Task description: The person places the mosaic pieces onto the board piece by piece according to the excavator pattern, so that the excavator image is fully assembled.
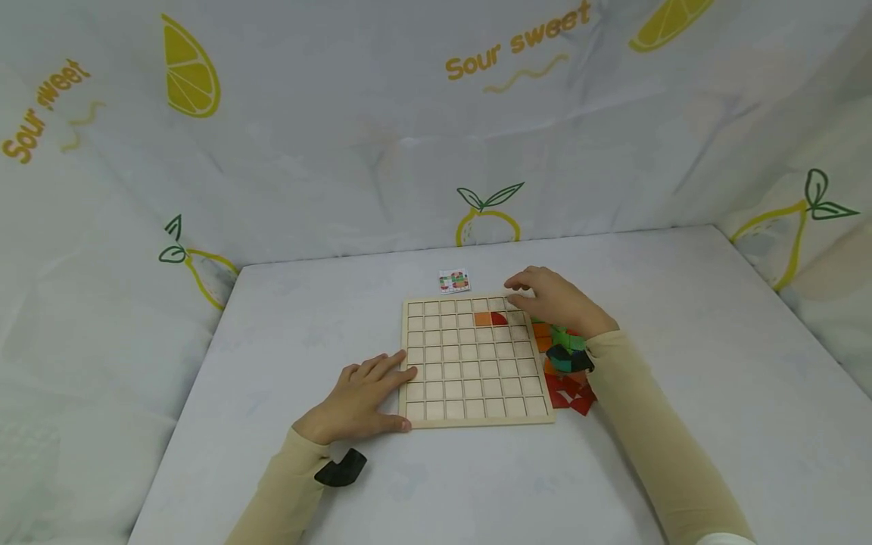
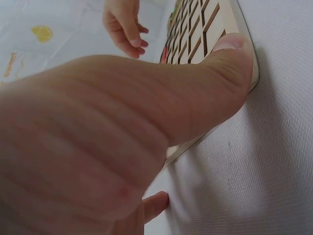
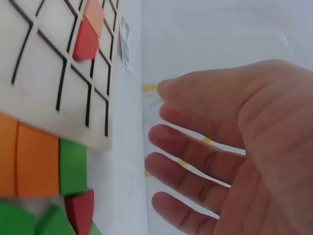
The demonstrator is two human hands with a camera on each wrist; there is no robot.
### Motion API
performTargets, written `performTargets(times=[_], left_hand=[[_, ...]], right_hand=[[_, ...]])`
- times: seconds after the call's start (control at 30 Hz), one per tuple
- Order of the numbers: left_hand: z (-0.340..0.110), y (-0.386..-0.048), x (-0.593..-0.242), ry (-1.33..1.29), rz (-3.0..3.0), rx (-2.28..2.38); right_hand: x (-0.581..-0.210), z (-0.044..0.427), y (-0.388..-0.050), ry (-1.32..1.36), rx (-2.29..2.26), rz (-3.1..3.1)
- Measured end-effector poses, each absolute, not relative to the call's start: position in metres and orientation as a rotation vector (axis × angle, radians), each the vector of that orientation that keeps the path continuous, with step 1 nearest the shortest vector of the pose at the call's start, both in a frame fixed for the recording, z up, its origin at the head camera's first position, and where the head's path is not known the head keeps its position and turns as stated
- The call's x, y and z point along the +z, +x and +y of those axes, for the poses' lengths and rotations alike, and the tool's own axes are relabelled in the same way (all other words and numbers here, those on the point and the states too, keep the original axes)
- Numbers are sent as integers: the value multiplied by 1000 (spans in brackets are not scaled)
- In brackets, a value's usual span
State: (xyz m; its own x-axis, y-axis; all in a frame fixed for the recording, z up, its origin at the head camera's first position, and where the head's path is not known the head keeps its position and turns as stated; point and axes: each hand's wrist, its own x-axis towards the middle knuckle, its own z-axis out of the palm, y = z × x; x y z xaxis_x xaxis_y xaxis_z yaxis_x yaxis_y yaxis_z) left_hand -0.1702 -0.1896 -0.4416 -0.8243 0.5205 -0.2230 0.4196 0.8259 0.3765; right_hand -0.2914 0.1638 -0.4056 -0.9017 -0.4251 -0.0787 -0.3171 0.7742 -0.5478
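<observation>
A square wooden grid board (image 1: 463, 352) lies on the table. In its second row from the back sit an orange square tile (image 1: 482, 319) and, to its right, a red tile with a rounded corner (image 1: 499, 319); the right wrist view shows the red tile (image 3: 86, 41) too. The left hand (image 1: 361, 397) rests with spread fingers on the board's left edge, its thumb at the front left corner, as the left wrist view of that hand (image 2: 195, 93) shows. Above the back right corner hovers the right hand (image 1: 562, 299), fingers relaxed and holding nothing.
A small pattern card (image 1: 454, 281) lies behind the board. Along the board's right side is a pile of loose tiles, with orange (image 1: 543, 337), green (image 1: 568, 341) and red ones (image 1: 571, 392), partly under the right wrist. A white cloth with lemon prints hangs behind the table.
</observation>
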Motion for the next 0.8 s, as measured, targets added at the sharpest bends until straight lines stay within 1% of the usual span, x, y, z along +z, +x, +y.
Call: performTargets(times=[0.13,0.43,0.6,0.8], left_hand=[[-190,-170,-442,710,2692,446],[-189,-170,-441,700,2687,443],[-189,-170,-440,700,2686,450],[-190,-170,-441,710,2688,448]], right_hand=[[-403,180,-294,-556,-712,2811],[-404,204,-299,-384,-624,2772],[-405,206,-298,-382,-486,2725],[-409,206,-299,-422,-487,2733]])
